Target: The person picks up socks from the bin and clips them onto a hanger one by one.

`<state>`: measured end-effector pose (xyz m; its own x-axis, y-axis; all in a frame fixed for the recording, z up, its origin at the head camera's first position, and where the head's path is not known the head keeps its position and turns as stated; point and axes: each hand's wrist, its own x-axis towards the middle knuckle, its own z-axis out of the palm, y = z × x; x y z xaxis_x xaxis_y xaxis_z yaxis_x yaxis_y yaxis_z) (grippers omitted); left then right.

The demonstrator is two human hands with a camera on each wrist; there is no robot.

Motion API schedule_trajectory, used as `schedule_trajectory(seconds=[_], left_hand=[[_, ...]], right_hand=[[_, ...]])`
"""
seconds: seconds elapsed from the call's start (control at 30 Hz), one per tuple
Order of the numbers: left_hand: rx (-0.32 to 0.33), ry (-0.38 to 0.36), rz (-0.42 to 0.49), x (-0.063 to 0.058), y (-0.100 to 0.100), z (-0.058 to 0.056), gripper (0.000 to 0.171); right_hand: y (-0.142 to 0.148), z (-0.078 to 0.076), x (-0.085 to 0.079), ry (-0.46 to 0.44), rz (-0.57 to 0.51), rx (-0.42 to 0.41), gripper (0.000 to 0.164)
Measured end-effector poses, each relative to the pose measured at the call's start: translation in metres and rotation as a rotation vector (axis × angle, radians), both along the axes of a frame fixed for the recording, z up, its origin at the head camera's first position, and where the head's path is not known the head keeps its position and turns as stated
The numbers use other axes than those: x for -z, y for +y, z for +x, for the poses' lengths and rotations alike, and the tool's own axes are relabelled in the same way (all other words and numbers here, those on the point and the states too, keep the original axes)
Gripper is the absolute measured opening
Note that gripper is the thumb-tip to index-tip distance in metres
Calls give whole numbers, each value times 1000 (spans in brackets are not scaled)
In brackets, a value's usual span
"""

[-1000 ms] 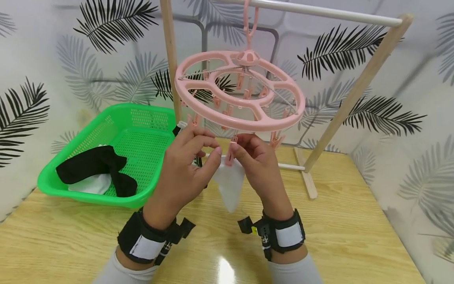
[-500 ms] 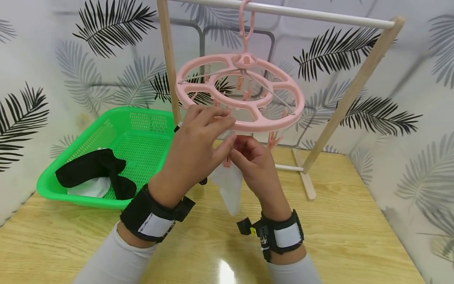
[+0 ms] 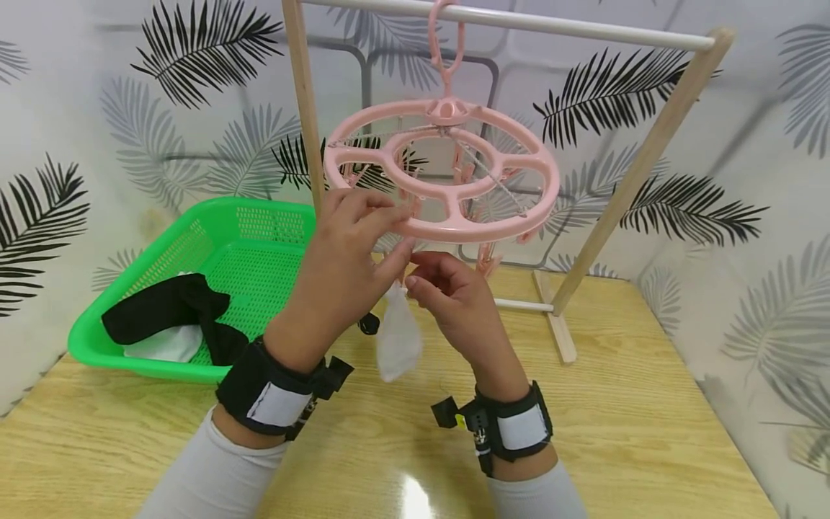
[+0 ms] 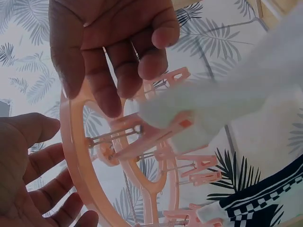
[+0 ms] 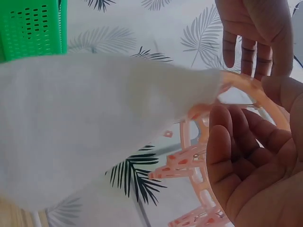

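A white cloth (image 3: 398, 339) hangs point-up from a pink clip (image 4: 156, 137) under the near rim of a round pink clip hanger (image 3: 441, 232). My left hand (image 3: 353, 249) is raised at the hanger's near left edge, fingers extended against or just beside the ring. My right hand (image 3: 457, 299) is just right of the clip, fingers loosely bent, and nothing shows between thumb and fingertips in the right wrist view. In the left wrist view, a black-and-white checked cloth (image 4: 265, 194) hangs from another clip. In the head view the left hand mostly hides it.
The hanger hooks over a white rod (image 3: 570, 25) on a wooden stand (image 3: 638, 173). At left on the wooden table (image 3: 616, 432) sits a green basket (image 3: 259, 274) holding a black cloth (image 3: 175, 310) and a white cloth (image 3: 171, 344). Several pink clips (image 3: 486, 259) dangle beneath the ring.
My right hand has let go of the clip. My left hand has risen to the hanger's rim. The hanger has turned slightly, and the white cloth has swung left, apart from the right hand.
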<state>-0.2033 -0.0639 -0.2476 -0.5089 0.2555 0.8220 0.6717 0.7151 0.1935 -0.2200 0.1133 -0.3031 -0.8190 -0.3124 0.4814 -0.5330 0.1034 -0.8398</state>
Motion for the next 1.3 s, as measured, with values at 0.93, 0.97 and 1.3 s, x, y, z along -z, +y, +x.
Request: schedule_trajectory(seconds=[0.93,0.97,1.3], left_hand=[[-10,43,98,1,-11,-10,36],[-10,56,100,1,-12,-11,37],[-17,97,81,1,-18,-14,43]], right_hand=[[36,29,-27,173,-305,262,19],[38,28,-28,173,-306,286,20],[46,10,-21,9,-34,260,22]])
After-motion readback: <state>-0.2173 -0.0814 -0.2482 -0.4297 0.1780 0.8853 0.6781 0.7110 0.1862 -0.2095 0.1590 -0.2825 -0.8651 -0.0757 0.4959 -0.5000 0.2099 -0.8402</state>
